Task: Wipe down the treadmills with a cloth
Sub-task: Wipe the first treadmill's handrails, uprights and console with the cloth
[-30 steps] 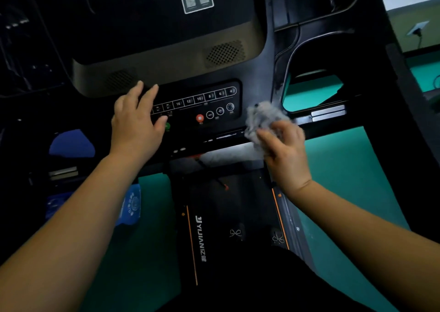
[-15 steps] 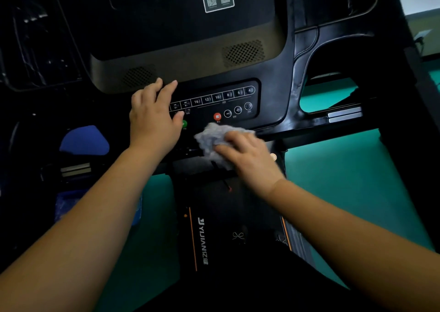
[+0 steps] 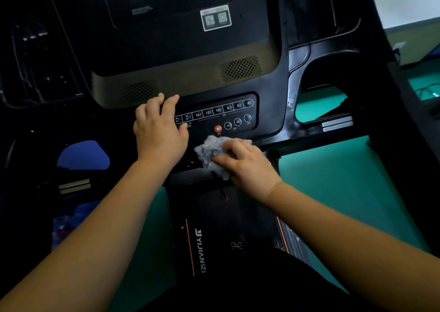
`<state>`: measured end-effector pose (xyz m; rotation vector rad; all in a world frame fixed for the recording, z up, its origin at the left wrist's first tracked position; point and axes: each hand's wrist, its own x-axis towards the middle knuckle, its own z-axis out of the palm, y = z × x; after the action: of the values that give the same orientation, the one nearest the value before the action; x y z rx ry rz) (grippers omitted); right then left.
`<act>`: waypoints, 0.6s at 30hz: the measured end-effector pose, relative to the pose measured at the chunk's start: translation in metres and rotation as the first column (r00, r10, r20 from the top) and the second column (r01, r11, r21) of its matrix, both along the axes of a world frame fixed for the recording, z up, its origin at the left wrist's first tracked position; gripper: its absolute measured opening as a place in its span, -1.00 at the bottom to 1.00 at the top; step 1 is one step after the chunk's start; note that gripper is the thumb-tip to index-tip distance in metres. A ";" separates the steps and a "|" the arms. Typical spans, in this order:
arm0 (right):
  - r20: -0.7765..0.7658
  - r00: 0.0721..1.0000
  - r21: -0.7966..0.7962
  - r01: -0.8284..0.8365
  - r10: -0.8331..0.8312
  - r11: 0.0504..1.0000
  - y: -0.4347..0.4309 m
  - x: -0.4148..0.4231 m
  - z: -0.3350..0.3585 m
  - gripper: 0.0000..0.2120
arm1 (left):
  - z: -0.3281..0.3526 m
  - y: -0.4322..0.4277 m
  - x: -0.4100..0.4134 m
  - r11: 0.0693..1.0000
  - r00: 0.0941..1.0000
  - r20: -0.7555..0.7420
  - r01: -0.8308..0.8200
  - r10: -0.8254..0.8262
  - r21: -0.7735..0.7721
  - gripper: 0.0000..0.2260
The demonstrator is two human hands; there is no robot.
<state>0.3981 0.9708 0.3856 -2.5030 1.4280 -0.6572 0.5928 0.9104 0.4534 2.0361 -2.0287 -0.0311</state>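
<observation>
Your left hand (image 3: 160,130) lies flat, fingers relaxed, on the treadmill console (image 3: 269,111) by the button panel (image 3: 214,116). Right next to it, your right hand (image 3: 247,166) grips the grey cloth (image 3: 210,151) against the console's lower edge.

The grey cloth (image 3: 209,149) looks soft and fuzzy. The treadmill console (image 3: 271,111) is black plastic with a dull sheen. At three o'clock, silvery metal strips (image 3: 337,123) gleam. The floor (image 3: 333,180) is matt green.
</observation>
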 end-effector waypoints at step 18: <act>0.140 0.868 0.046 0.475 -0.476 0.879 -0.027 -0.153 0.006 -0.62 | 0.005 -0.096 -0.150 0.995 0.994 -0.062 -0.093 0.090 -0.046 -0.52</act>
<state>0.2451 0.9438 0.3920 -2.0390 1.9998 -0.8902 0.4427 0.8140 0.4579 2.0700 -1.8805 -0.0252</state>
